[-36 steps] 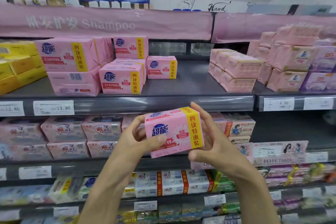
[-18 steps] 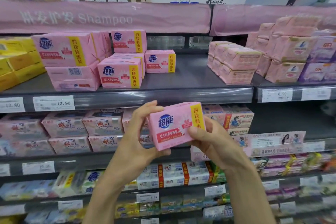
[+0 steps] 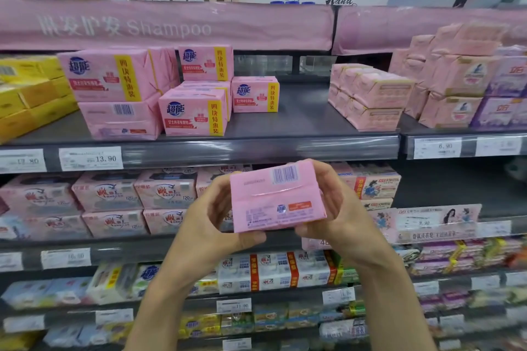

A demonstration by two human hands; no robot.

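Soap pack (image 3: pixel 276 198), pink and paper-wrapped, is held up in the air in front of the shelving. It sits level with the front rail of the upper shelf (image 3: pixel 302 120) and touches neither that rail nor the rows of goods below.

On that shelf, up and to the left, stand the matching packs (image 3: pixel 194 112), most showing a blue logo and a yellow strip. One at the bottom of the left stack shows its barcoded back. A price label (image 3: pixel 91 158) reading 13.90 sits on the rail beneath them.

The held pack has been turned over. Half a second ago its printed front, with logo and yellow strip, faced the camera. Now the plain back faces it, with a folded seam across the middle and small print low down. Its place between the hands has barely shifted.

The grip is two-handed and closed round the pack's ends. The left hand (image 3: pixel 208 225) has its thumb under the lower left edge and its fingers behind. The right hand (image 3: pixel 339 208) curls over the right end.

The barcode (image 3: pixel 285 174) now lies near the top edge. This looks like a check of the back, and the pack has not yet been put anywhere.
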